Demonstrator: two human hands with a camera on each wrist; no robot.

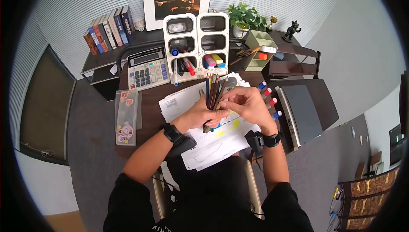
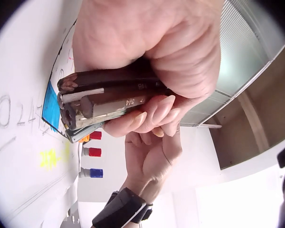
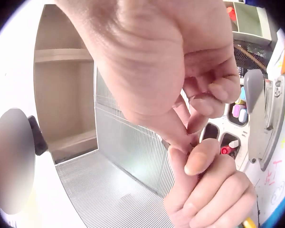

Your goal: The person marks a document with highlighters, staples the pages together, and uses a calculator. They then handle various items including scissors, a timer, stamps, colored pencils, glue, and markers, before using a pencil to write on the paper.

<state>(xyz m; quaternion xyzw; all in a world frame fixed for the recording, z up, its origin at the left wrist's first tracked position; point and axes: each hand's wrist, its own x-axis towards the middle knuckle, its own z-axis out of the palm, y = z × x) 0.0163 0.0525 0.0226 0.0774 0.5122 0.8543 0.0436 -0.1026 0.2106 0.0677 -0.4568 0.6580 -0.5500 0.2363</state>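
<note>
A bundle of mostly dark pencils [image 1: 213,90] stands upright above the papers [image 1: 206,151], gripped by the left hand [image 1: 198,113]. In the left wrist view the left hand [image 2: 152,42] curls round the pencils [image 2: 104,102], their ends together. The right hand [image 1: 251,108] is at the bundle's right side, thumb and index finger pinching at a pencil. The right wrist view has the right hand's [image 3: 156,61] fingertips against the left hand [image 3: 218,194]; what lies between them is mostly hidden. A grey stapler [image 3: 256,109] lies beyond both hands.
Behind the hands stands a white organizer [image 1: 198,40] with markers, beside a calculator [image 1: 148,68]. A clear pouch [image 1: 126,119] lies at the left. Several capped markers [image 1: 272,101] stand at the right, near a dark grey device [image 1: 302,110]. A green holder [image 1: 255,63] sits behind.
</note>
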